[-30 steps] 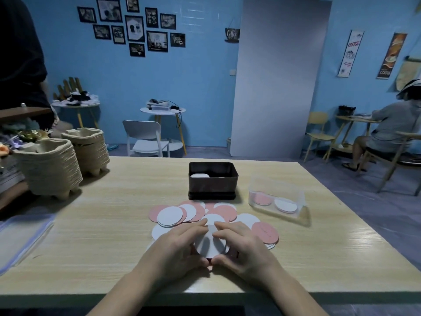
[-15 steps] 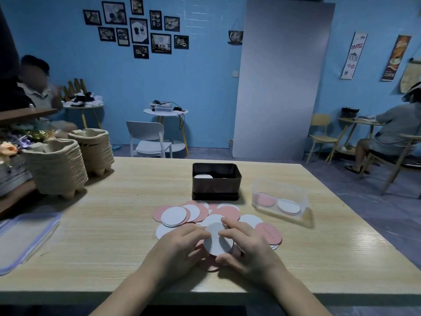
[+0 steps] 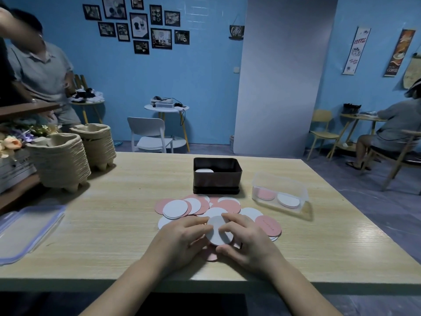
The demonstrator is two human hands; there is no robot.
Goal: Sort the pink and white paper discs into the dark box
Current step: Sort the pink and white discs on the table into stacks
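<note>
Two hands, the left hand [image 3: 182,238] and the right hand [image 3: 248,242], are meeting at lower centre of the frame, both closing on one white disc [image 3: 218,231] at the near edge of the loose pile of pink and white discs [image 3: 182,207] on the table [image 3: 114,224]. Left fingertips are curling against its left rim, while the right forefinger and thumb are pinching its right rim. The dark box [image 3: 216,181] is standing just beyond the pile at frame centre, with something white showing inside. The step in hand is probably the freeing of a single disc. The next move is calling for a clean lift without dragging neighbouring discs, then a forward carry over the pile to the box opening.
</note>
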